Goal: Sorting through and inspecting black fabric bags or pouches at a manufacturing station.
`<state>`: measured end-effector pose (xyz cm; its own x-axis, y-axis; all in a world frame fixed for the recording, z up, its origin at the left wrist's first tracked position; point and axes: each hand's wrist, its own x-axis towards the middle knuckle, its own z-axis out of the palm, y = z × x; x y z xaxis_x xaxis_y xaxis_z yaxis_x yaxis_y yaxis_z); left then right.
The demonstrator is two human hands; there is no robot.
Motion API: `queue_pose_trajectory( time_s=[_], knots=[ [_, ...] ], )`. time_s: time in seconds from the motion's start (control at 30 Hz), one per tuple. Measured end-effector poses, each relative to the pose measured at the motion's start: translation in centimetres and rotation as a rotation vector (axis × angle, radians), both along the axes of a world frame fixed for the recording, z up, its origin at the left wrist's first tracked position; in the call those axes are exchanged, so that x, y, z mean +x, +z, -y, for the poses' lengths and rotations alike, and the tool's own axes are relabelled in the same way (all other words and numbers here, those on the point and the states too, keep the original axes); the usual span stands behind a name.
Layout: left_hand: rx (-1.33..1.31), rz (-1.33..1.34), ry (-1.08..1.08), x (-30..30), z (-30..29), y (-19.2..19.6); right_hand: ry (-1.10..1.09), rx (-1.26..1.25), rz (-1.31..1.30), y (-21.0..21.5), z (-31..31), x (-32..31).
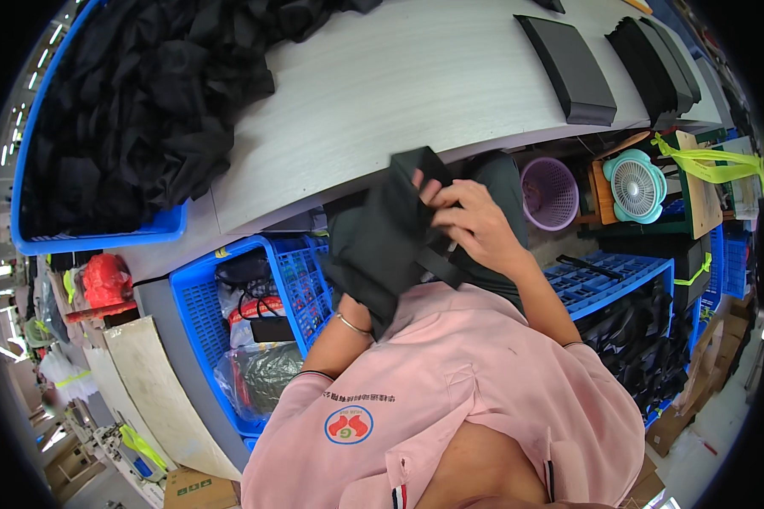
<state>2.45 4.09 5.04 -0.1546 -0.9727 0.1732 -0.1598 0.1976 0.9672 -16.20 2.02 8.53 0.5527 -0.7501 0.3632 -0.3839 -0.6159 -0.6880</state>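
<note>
A black fabric piece [382, 225], sleeve-like and with a loose strap, is held up over my lap in front of my chest. My left hand [353, 309] reaches into or behind the cloth, which covers nearly all of it; only the wrist with a bracelet shows plainly. Fingertips show at the fabric's upper opening, but whose hand they belong to is unclear. My right hand [480, 225] has its fingers bent and closed at the cloth's upper right edge.
A blue crate [182, 222] heaped with black fabric pieces [144, 110] stands on the pale table [356, 85]. Flat black panels [569, 72] lie at the table's far right. Below are a purple basket [550, 195], a turquoise fan [637, 187] and a blue crate [199, 297] with bagged items.
</note>
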Motion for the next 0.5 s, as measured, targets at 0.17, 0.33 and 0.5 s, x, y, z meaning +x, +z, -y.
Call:
queue_pose_trajectory(
  time_s=[0.17, 0.33, 0.5],
  knots=[
    [0.2, -0.399, -0.13, 4.7, 2.4, -3.5, 0.167, 0.141, 0.078, 3.4, 3.2, -3.5],
    [0.401, -0.877, -0.008, 5.4, 5.4, -4.2, -0.186, 0.208, 0.315, 3.0, 12.0, -3.7],
    [0.371, -0.528, 0.211, 0.9, 4.3, -0.5, -0.545, 0.077, 0.588, -0.5, 17.0, -2.0]
  ],
)
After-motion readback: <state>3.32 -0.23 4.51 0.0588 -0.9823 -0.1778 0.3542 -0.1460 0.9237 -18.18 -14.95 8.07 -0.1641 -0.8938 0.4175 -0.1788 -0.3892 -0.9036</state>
